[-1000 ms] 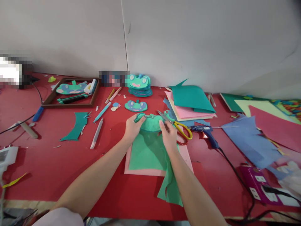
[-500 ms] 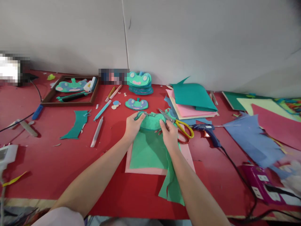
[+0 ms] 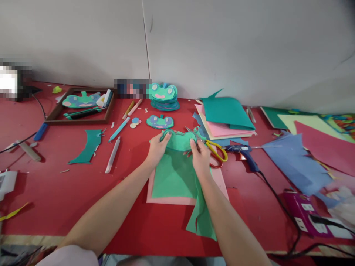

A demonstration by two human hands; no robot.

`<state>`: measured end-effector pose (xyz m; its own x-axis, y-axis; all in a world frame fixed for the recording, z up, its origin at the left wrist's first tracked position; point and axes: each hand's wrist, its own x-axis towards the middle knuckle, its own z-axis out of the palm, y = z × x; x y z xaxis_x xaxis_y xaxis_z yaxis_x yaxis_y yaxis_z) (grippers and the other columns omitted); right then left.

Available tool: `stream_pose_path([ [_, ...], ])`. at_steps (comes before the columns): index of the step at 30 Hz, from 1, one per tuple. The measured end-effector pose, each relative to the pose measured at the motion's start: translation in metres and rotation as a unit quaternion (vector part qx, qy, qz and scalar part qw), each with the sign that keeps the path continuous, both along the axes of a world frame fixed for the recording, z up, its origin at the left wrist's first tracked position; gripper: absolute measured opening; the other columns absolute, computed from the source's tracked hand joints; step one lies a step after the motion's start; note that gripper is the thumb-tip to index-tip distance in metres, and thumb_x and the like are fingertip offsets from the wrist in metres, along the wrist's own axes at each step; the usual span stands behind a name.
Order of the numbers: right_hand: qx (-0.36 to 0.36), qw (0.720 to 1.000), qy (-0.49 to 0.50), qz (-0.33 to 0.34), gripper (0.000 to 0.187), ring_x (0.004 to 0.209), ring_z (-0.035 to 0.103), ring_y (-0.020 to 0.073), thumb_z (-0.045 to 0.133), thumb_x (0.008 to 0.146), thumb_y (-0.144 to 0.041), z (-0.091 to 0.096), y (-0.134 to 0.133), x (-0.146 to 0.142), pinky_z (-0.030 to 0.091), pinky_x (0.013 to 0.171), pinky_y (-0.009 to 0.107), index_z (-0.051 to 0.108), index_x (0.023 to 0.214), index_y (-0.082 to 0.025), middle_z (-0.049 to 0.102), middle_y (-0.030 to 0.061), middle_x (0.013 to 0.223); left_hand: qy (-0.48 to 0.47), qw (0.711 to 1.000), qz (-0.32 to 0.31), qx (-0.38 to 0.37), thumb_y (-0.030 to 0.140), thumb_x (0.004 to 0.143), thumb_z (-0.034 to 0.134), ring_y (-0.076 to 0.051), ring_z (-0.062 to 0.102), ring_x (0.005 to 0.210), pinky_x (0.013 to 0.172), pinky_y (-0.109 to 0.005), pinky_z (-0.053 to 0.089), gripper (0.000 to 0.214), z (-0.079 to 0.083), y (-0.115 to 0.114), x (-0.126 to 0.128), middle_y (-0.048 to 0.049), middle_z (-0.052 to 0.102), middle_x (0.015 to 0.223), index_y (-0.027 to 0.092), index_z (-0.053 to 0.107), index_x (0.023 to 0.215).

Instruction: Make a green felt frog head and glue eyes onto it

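Between my two hands is a green felt frog-face cutout (image 3: 180, 142) with a darker green rim, its two eye bumps uppermost. The fingers of my left hand (image 3: 158, 147) pinch its left end, and my right hand (image 3: 200, 152) pinches the right end. Just beyond and beside my right hand lie scissors (image 3: 217, 150) with yellow and red handles, their blades partly hidden. Below the cutout, a light green felt sheet (image 3: 174, 181) rests on a pink sheet (image 3: 151, 195). A green felt strip (image 3: 201, 220) hangs down beside my right forearm.
A finished frog face (image 3: 160, 122) and a frog-face stack (image 3: 164, 96) stand beyond my hands. At left are a wooden tray (image 3: 79, 121), pens (image 3: 112, 155) and a teal scrap (image 3: 88, 146). A glue gun (image 3: 244, 152), felt sheets (image 3: 230, 114) and a purple power strip (image 3: 303, 212) lie right.
Both hands keep their hold on the green frog-face cutout, which has tilted slightly. The whole view has shifted a little, so things appear slightly further left.
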<state>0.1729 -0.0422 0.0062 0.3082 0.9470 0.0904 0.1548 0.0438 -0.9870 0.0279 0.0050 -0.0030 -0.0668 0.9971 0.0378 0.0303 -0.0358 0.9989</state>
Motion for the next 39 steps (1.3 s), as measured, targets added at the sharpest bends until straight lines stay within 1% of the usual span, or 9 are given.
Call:
stream_pose_path([
  [2, 0.002, 1.0, 0.01, -0.01, 0.032, 0.042, 0.051, 0.0134, 0.049, 0.08, -0.051, 0.0, 0.001, 0.001, 0.042, 0.042, 0.026, 0.046, 0.066, -0.022, 0.048, -0.0054, 0.048, 0.017, 1.0, 0.011, -0.006, 0.046, 0.074, 0.057, -0.01, 0.045, 0.055, 0.054, -0.021, 0.035, 0.035, -0.002, 0.0, 0.0, 0.0015, 0.051, 0.057, 0.014, 0.061, 0.062],
  [4, 0.001, 1.0, 0.022, -0.012, 0.031, 0.042, 0.051, 0.0137, 0.049, 0.08, -0.052, 0.001, 0.001, 0.002, 0.041, 0.041, 0.027, 0.049, 0.068, -0.022, 0.047, -0.0052, 0.048, 0.018, 1.0, 0.011, -0.012, 0.047, 0.075, 0.055, -0.009, 0.041, 0.052, 0.052, -0.021, 0.032, 0.036, -0.003, 0.0, 0.0, 0.0025, 0.047, 0.055, 0.014, 0.059, 0.061],
  [12, 0.004, 0.999, 0.038, -0.031, 0.033, 0.038, 0.047, 0.013, 0.048, 0.081, -0.051, 0.0, 0.001, 0.003, 0.038, 0.039, 0.027, 0.044, 0.063, -0.023, 0.048, -0.005, 0.045, 0.01, 0.999, -0.03, -0.035, 0.046, 0.066, 0.065, -0.011, 0.047, 0.058, 0.056, -0.022, 0.039, 0.034, 0.011, -0.007, 0.005, -0.0004, 0.056, 0.065, 0.014, 0.063, 0.074],
  [15, 0.011, 0.998, 0.046, -0.031, 0.033, 0.038, 0.047, 0.0126, 0.048, 0.081, -0.05, -0.002, 0.002, 0.003, 0.038, 0.038, 0.026, 0.044, 0.063, -0.022, 0.048, -0.0054, 0.045, 0.0, 0.999, -0.024, -0.04, 0.049, 0.067, 0.063, -0.009, 0.041, 0.054, 0.052, -0.021, 0.034, 0.035, 0.009, -0.007, 0.005, 0.0021, 0.048, 0.057, 0.014, 0.057, 0.065],
  [20, 0.011, 0.999, 0.045, -0.018, 0.032, 0.037, 0.048, 0.0123, 0.048, 0.082, -0.049, -0.002, 0.002, 0.002, 0.038, 0.038, 0.026, 0.047, 0.065, -0.022, 0.05, -0.0054, 0.044, 0.001, 1.0, -0.007, 0.001, 0.051, 0.076, 0.051, -0.007, 0.027, 0.051, 0.048, -0.021, 0.023, 0.043, 0.002, -0.003, 0.003, 0.0044, 0.029, 0.053, 0.016, 0.039, 0.053],
  [28, 0.001, 0.998, 0.067, -0.01, 0.03, 0.039, 0.05, 0.0129, 0.05, 0.08, -0.05, -0.001, 0.001, 0.001, 0.039, 0.038, 0.026, 0.049, 0.068, -0.022, 0.049, -0.0053, 0.048, -0.025, 1.0, 0.005, -0.009, 0.051, 0.075, 0.053, -0.007, 0.024, 0.05, 0.048, -0.022, 0.021, 0.045, 0.001, -0.002, 0.002, 0.0047, 0.026, 0.052, 0.017, 0.035, 0.052],
  [32, -0.007, 0.996, 0.088, 0.011, 0.03, 0.041, 0.051, 0.0138, 0.052, 0.078, -0.051, -0.002, 0.002, 0.0, 0.039, 0.037, 0.026, 0.052, 0.073, -0.021, 0.053, -0.0039, 0.051, -0.024, 1.0, 0.007, -0.008, 0.053, 0.074, 0.054, -0.007, 0.029, 0.05, 0.048, -0.02, 0.025, 0.044, 0.002, -0.003, 0.003, 0.0046, 0.032, 0.051, 0.016, 0.043, 0.053],
  [36, 0.001, 0.997, 0.083, 0.003, 0.029, 0.04, 0.051, 0.0136, 0.053, 0.078, -0.049, -0.002, 0.002, 0.0, 0.039, 0.037, 0.026, 0.054, 0.073, -0.02, 0.053, -0.0041, 0.05, -0.038, 0.997, -0.03, -0.059, 0.052, 0.067, 0.061, -0.01, 0.045, 0.055, 0.055, -0.021, 0.037, 0.039, 0.004, -0.007, 0.005, 0.0015, 0.052, 0.059, 0.014, 0.06, 0.068],
  [39, 0.004, 0.996, 0.086, 0.001, 0.028, 0.039, 0.051, 0.0134, 0.054, 0.078, -0.048, -0.002, 0.003, 0.001, 0.038, 0.037, 0.026, 0.055, 0.073, -0.02, 0.053, -0.0044, 0.049, -0.043, 0.996, -0.028, -0.075, 0.052, 0.065, 0.064, -0.012, 0.05, 0.058, 0.058, -0.023, 0.041, 0.04, 0.005, -0.008, 0.007, -0.0002, 0.058, 0.063, 0.013, 0.064, 0.072],
])
